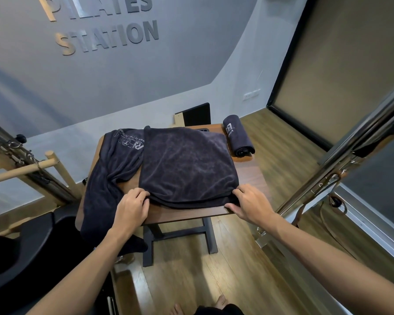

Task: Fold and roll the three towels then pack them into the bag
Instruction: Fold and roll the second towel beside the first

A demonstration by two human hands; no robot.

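A dark grey towel [187,164] lies folded flat on the small wooden table [253,176]. My left hand [131,206] grips its near left corner and my right hand [250,202] grips its near right corner. A second dark towel [109,169] with pale printed lettering lies crumpled on the table's left side and hangs over the edge. A third towel [238,138] sits rolled up at the table's far right corner. No bag can be made out.
A black board [196,114] leans against the wall behind the table. Wooden bars and springs [21,164] stand at the left, a metal frame [341,169] at the right. A black padded seat [25,253] is at the lower left. Wooden floor lies below.
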